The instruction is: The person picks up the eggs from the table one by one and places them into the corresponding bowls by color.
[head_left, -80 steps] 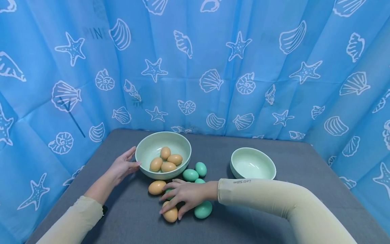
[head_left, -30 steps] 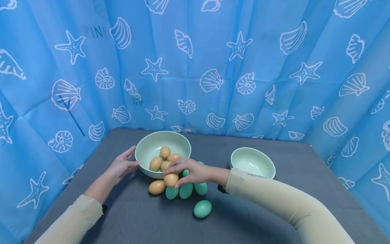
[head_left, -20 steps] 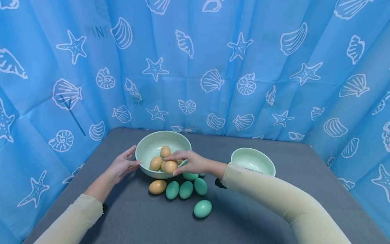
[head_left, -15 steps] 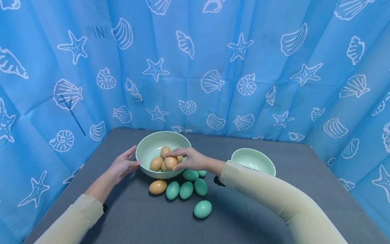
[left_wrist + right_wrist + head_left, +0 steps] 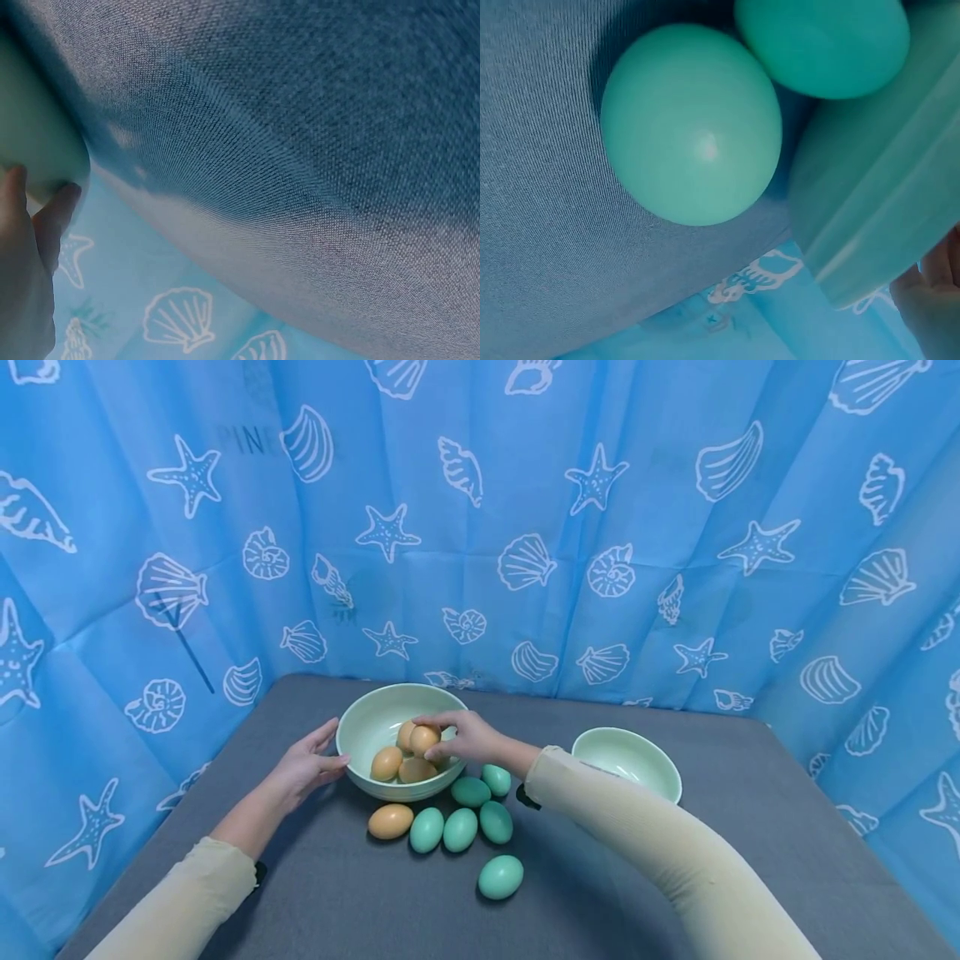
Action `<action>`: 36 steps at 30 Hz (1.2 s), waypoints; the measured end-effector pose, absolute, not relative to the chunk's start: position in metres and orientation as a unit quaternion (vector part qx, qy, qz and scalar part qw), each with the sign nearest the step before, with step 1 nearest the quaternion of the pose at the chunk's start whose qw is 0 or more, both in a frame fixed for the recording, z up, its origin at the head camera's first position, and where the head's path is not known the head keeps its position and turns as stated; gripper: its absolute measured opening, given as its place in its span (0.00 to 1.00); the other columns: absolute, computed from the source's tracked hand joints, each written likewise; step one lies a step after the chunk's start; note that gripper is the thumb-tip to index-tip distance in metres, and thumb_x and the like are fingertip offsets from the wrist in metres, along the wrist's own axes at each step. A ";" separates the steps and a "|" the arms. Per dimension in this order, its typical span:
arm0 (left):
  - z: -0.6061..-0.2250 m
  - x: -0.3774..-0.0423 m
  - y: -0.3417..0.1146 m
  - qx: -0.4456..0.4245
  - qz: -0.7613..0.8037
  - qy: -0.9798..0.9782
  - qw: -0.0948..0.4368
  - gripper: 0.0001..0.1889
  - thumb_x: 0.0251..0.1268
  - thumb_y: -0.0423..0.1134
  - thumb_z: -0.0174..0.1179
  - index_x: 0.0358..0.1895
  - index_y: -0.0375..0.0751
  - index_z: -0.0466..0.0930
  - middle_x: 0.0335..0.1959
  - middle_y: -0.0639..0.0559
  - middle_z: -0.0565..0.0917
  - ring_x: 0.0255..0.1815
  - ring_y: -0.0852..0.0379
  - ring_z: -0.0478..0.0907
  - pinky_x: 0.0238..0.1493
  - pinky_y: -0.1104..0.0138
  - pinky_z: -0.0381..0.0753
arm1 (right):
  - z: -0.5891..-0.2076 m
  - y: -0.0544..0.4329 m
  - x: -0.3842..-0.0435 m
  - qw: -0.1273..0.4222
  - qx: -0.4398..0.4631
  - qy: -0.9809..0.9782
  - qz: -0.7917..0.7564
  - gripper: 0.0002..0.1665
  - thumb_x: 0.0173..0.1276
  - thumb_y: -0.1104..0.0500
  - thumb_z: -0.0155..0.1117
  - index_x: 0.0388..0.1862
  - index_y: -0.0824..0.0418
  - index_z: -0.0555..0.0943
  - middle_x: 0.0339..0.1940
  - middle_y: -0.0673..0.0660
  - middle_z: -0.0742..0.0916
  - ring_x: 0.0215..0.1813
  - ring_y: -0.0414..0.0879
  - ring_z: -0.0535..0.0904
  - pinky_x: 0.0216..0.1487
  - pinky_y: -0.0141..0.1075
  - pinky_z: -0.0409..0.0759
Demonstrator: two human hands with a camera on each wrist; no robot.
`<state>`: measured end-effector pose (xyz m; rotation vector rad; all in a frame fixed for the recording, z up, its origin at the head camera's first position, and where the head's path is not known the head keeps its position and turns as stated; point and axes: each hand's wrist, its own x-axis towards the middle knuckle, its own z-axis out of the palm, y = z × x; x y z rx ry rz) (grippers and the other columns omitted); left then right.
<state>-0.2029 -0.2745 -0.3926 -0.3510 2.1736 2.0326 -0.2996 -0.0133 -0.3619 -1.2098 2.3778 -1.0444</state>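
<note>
The right hand [image 5: 472,741] pinches an orange egg [image 5: 424,741] between its thumb and fingers, over the big bowl [image 5: 405,791] where other orange eggs [image 5: 386,763] lie. The left hand [image 5: 302,767], thumb and fingers apart, touches the bowl's left side. Green eggs [image 5: 461,829] lie to its near right

Curtain [image 5: 480,518]: faint dark capitals [image 5: 249,439] reading "PINE", at the upper left in the head view; what follows the E is too pale to read.
Curtain, left side: a dark Y-shaped mark [image 5: 194,659] with a long slanting stem, overlapping a white shell drawing [image 5: 169,587]; cannot tell whether it is a letter.
Right sleeve [image 5: 637,839]: a trace of small dark print on its upper edge, unreadable.
</note>
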 end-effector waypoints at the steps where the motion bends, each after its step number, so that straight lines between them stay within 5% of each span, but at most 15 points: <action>1: -0.393 -0.203 -0.274 -0.117 0.676 0.724 0.072 0.42 0.71 0.27 0.54 0.79 0.42 0.37 0.79 0.41 0.36 0.77 0.39 0.45 0.69 0.49 0.63 | -0.362 -0.014 -0.301 0.138 -0.413 0.825 -0.361 0.31 0.63 0.61 0.71 0.66 0.59 0.76 0.59 0.57 0.83 0.55 0.50 0.78 0.50 0.35 0.79; 11: -0.395 -0.203 -0.276 -0.096 0.676 0.727 0.068 0.42 0.71 0.26 0.53 0.78 0.42 0.34 0.78 0.40 0.33 0.77 0.40 0.42 0.69 0.49 0.64 | -0.370 -0.034 -0.315 0.140 -0.397 0.838 -0.347 0.29 0.61 0.63 0.72 0.61 0.64 0.77 0.58 0.59 0.81 0.57 0.53 0.76 0.58 0.42 0.76; 36: -0.396 -0.204 -0.275 -0.105 0.672 0.730 0.070 0.42 0.72 0.27 0.53 0.78 0.43 0.35 0.79 0.42 0.34 0.76 0.41 0.46 0.68 0.51 0.66 | -0.380 -0.057 -0.317 0.159 -0.355 0.885 -0.255 0.24 0.62 0.56 0.73 0.57 0.57 0.80 0.53 0.55 0.83 0.52 0.49 0.77 0.52 0.38 0.76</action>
